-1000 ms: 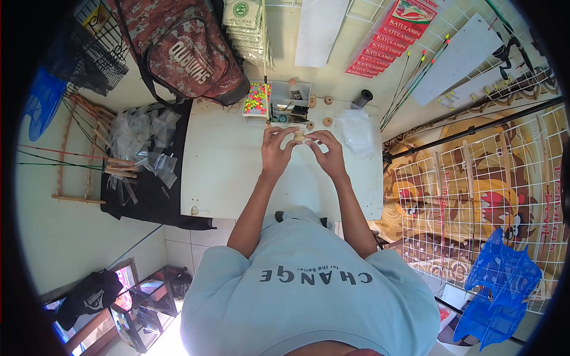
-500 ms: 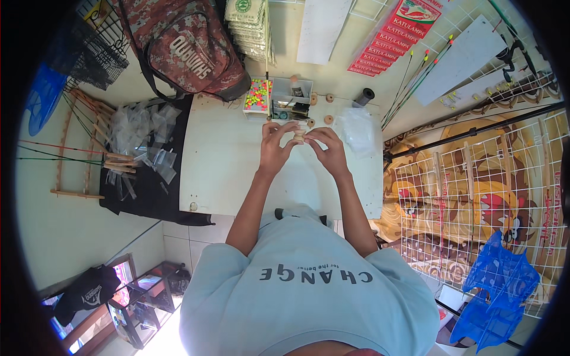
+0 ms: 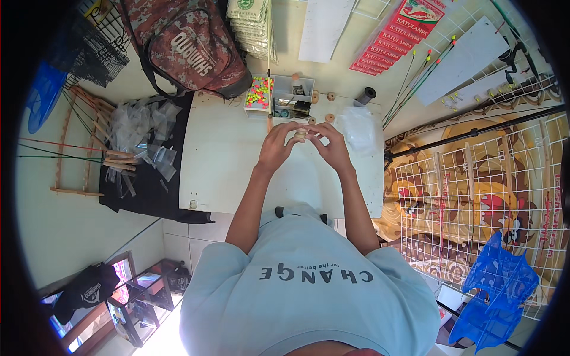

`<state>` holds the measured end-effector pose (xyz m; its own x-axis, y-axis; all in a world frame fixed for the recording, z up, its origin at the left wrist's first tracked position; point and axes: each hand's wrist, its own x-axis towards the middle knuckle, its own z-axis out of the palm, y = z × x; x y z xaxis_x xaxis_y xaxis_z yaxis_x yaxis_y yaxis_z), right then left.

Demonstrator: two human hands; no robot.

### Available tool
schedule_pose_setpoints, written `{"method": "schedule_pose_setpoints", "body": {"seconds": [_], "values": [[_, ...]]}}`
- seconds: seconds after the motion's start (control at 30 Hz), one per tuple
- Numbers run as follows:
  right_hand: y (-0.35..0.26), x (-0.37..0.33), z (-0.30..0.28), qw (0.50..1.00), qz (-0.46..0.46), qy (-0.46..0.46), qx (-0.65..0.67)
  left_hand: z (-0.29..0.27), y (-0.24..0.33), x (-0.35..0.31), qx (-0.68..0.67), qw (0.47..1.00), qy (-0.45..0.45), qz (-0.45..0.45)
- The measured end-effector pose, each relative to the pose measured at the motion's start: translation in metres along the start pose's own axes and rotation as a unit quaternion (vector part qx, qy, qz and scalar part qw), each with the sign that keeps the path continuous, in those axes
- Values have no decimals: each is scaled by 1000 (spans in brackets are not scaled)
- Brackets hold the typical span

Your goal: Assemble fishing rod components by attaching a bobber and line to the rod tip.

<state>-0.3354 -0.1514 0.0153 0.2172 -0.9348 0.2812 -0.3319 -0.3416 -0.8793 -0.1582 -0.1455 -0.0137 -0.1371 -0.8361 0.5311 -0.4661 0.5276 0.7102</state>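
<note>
Above the white table, my left hand [image 3: 276, 146] pinches a small pale wooden spool [image 3: 300, 135] between thumb and fingers. On its other side, my right hand [image 3: 331, 147] is closed too, with fingertips at the top edge of the same spool. Fingers partly cover the spool, and any thread on it is too small to make out. Beyond the hands lie several similar wooden spools [image 3: 330, 118]. Close by stands a compartment tray [image 3: 257, 108] holding bright yellow, orange and pink bits, beside a clear box [image 3: 306, 86] with a small bottle and dark items.
A clear plastic bag [image 3: 358, 132] and a dark roll [image 3: 366, 95] are on the table's right. Left, small plastic packets [image 3: 142, 127] cover a black cloth [image 3: 157, 193]. A camouflage backpack [image 3: 190, 47] hangs over the back left. A white wire grid [image 3: 475, 196] stands right.
My hands have come closer together, and the right fingers have moved left over the top of the spool. The view has shifted very slightly.
</note>
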Motion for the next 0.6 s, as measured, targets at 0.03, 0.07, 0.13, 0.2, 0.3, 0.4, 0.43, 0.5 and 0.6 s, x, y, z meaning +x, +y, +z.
{"method": "schedule_pose_setpoints", "body": {"seconds": [0.03,0.07,0.13,0.2,0.3,0.4,0.43,0.5,0.6], "values": [[2,0,0,1000,-7,3,-8,1,-1,-1,0,1000,0,0],[4,1,-1,1000,-7,3,-8,3,-1,-2,-10,1000,-3,-5],[6,2,-1,1000,-3,9,14,4,0,-3,-19,1000,-7,-12],[9,1,2,1000,5,23,6,4,4,-2,-82,995,-16,-60],[13,-1,6,998,9,53,13,1,9,6,-69,997,17,-43],[16,-2,9,997,19,70,39,2,-4,3,-37,998,-13,-40],[17,-2,9,996,32,72,50,2,-5,2,-38,998,-14,-39],[16,-3,9,996,37,61,55,1,-6,1,-42,997,-11,-70],[14,-3,7,998,33,36,48,0,-9,2,-10,999,2,-35]]}}
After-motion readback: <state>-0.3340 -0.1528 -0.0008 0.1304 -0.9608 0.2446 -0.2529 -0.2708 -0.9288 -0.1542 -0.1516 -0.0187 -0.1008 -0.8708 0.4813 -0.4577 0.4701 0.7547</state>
